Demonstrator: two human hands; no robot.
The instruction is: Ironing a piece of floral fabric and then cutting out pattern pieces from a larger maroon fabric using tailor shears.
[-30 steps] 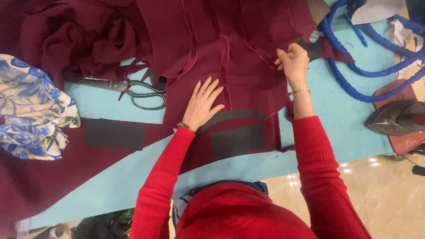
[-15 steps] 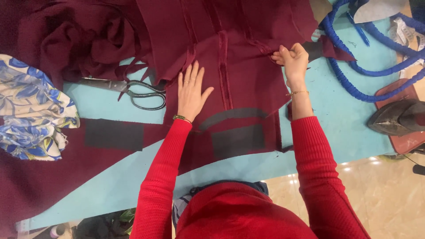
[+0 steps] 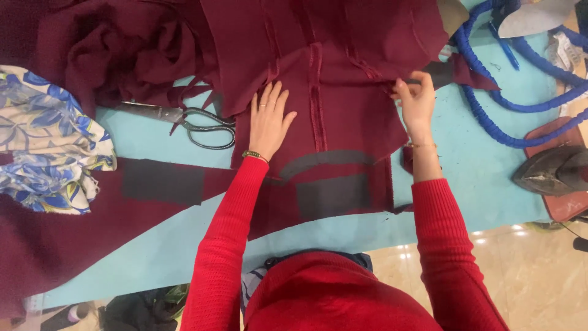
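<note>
Maroon fabric panel (image 3: 331,122) lies spread on the turquoise tabletop (image 3: 153,138), its pressed seam running straight away from the person. Left hand (image 3: 269,119) rests flat and open left of that seam; right hand (image 3: 416,101) pinches the panel's right edge, equally near.

The scene is lit evenly and brightly from overhead. Only soft, short shadows are cast beneath the scissors (image 3: 184,119). Small glare spots are seen on the glossy floor (image 3: 539,276), below and right of the scissors. Slight softness is noted throughout; edges are mildly stretched.
</note>
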